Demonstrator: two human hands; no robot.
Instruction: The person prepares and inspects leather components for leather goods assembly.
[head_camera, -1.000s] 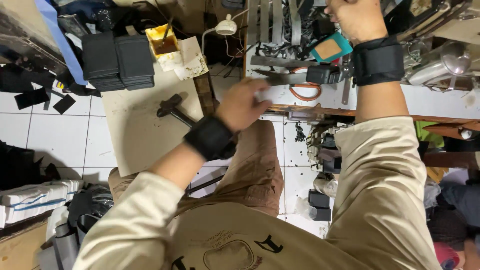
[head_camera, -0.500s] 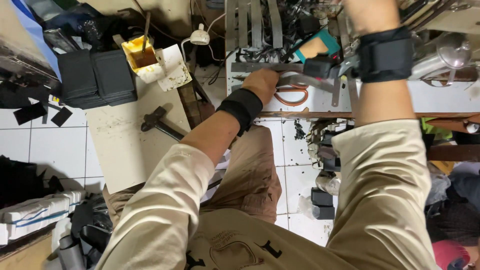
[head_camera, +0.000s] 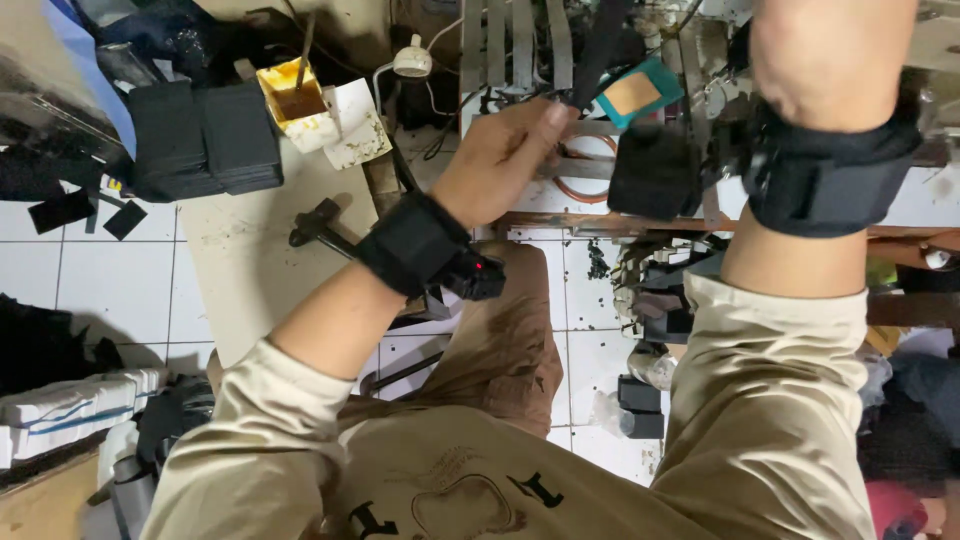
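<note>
The left hand (head_camera: 500, 160) sat at 12 o'clock of the frame, fingers curled shut around the lower end of a black strap (head_camera: 598, 50) that ran up toward 1 o'clock. The strap looked light, thin and limp, likely to flop unless pinched flat near its end. The right hand (head_camera: 825, 55) rose at 2 o'clock; its fingers were cut off, so their grip could not be told. 1 hammer (head_camera: 320, 228) lay at 9 o'clock on the beige board (head_camera: 240, 290).
</note>
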